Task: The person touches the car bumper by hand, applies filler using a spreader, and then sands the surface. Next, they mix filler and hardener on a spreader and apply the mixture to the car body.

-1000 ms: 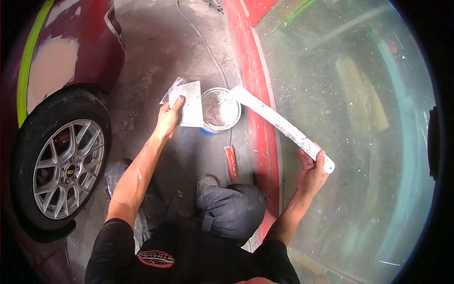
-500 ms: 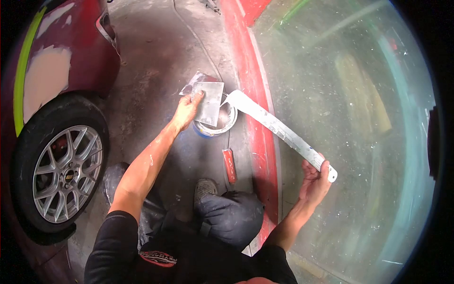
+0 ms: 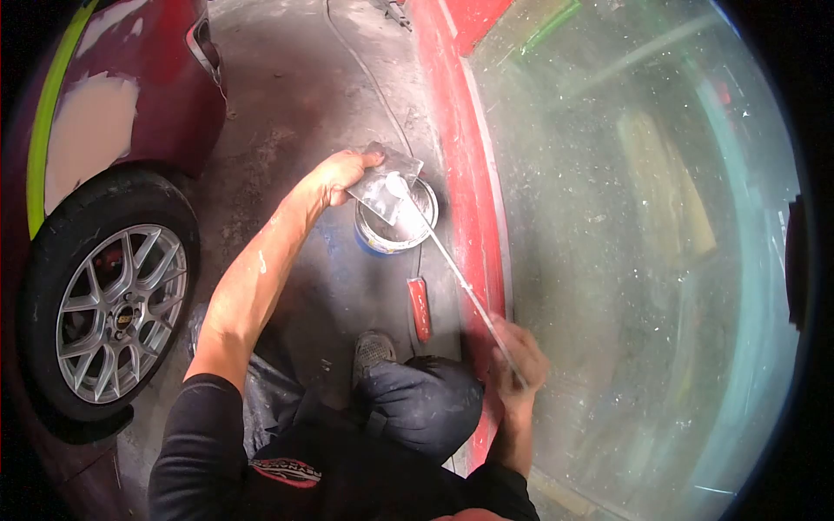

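My left hand (image 3: 339, 176) is closed on the left edge of flat, greyish metal spreaders (image 3: 372, 187), tilted over an open can (image 3: 382, 245). White paste (image 3: 399, 184) lies at the spreader's right part, where the tip of a long, thin stirring stick (image 3: 458, 271) meets it. My right hand (image 3: 523, 358) is wrapped round the stick's lower end, over the red floor border. The stick is turned edge-on and slants up to the left. The can's inside is partly hidden by the spreaders; pale smears coat its rim.
A red-handled tool (image 3: 419, 309) lies on the floor below the can. A cable (image 3: 369, 74) runs across the floor (image 3: 287, 78). A dark red car's wheel (image 3: 124, 313) stands at left; a glass-like panel (image 3: 608, 304) fills the right.
The right hand has moved left and down and turned the stick from flat to edge-on. Its tip is now against the spreaders, which the left hand has tilted; white paste shows there.
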{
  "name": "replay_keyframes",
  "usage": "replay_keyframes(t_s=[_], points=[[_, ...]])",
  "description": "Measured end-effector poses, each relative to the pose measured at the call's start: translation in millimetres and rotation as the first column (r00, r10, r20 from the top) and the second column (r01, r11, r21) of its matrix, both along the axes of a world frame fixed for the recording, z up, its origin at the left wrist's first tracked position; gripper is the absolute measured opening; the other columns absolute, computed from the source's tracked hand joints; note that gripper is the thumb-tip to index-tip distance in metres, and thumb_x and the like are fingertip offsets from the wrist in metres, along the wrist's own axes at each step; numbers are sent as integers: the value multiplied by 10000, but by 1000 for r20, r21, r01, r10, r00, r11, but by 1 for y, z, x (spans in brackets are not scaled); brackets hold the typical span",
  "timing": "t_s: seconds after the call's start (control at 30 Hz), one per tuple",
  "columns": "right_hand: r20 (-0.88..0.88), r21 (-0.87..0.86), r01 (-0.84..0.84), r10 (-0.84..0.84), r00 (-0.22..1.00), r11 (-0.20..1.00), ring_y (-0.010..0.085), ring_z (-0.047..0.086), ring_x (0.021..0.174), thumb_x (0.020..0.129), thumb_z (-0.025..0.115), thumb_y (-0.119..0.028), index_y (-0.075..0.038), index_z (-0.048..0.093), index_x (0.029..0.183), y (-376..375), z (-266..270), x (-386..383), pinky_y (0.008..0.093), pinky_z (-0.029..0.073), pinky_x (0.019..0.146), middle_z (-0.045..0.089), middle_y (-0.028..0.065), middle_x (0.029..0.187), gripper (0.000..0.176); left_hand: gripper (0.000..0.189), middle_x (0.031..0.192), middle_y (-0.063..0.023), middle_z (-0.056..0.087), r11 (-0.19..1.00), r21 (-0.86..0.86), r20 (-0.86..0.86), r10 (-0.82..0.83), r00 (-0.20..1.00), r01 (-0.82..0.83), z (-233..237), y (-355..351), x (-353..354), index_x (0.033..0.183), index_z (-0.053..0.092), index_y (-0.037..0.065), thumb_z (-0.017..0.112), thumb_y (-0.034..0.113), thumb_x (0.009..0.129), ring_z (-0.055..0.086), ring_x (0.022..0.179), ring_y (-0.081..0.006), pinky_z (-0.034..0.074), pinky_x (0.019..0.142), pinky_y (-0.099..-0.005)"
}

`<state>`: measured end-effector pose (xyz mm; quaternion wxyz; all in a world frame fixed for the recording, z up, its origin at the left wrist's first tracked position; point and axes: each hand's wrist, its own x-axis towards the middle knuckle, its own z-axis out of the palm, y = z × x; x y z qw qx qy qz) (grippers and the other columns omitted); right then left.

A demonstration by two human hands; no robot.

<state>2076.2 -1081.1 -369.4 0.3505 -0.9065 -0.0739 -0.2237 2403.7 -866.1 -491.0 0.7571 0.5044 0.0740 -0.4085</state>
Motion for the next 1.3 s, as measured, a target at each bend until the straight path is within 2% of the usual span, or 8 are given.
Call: replay_keyframes(t_s=[0.17,0.27,0.37,0.53,0.73,1.03,1.23,1.3], points=[[21,-130,-152,156,988,980,315,700,960,753,708,36,4,697,1085,11,15,8,338,560,832,687,198,1094,333,239,936,-103,701,998,44,118,33,992,-39,-15,10,4,1066,639,-10,566,204,991,688,774,-174,582,676,-331],[-136,-156,-244,224,965,957,318,699,963,738,714,39,2,698,1084,21,30,10,336,560,834,683,200,1104,348,249,929,-96,700,994,100,96,25,995,-34,-21,23,2,1082,631,-15,558,207,996,685,768,-170,576,656,-320],[-72,-121,-256,249,966,959,362,692,979,851,678,-55,-8,701,1060,15,26,12,377,559,826,685,239,1069,216,309,935,-91,700,992,41,180,108,978,-117,-29,27,-14,1095,628,-25,564,262,998,676,762,-164,562,668,-320],[17,109,110,-113,993,988,300,675,956,984,571,-242,73,662,1079,10,17,6,421,549,845,681,190,1065,341,378,932,-84,697,955,-75,285,295,912,-285,-40,16,-44,1079,654,-38,563,320,998,637,804,-148,516,767,-323],[185,674,125,-330,926,728,325,689,892,990,561,-294,145,544,1178,6,6,5,427,588,846,647,236,1067,477,429,1009,-63,693,925,-187,161,361,919,-330,-64,14,-61,1110,657,-16,545,384,1004,634,885,-143,507,824,-322],[77,868,151,-428,901,473,313,700,914,1023,487,-242,181,425,1262,1,41,8,354,617,810,623,275,1105,490,406,1066,-76,692,900,-261,44,372,927,-349,-68,14,-68,1143,653,6,552,374,1001,648,945,-164,514,867,-345],[-84,817,321,-453,888,478,293,703,893,1023,488,-215,178,462,1243,-6,24,31,372,617,804,636,261,1101,452,419,1126,-97,674,871,-322,-7,390,921,-371,-55,32,-67,1210,594,-17,573,339,991,655,988,-195,528,893,-393],[-181,758,362,-358,916,543,277,703,888,1018,504,-212,165,506,1222,-7,-4,52,370,601,815,645,238,1084,428,456,1179,-113,649,895,-213,76,414,907,-391,-41,41,-66,1255,558,-33,580,333,984,629,1066,-223,514,931,-406]])
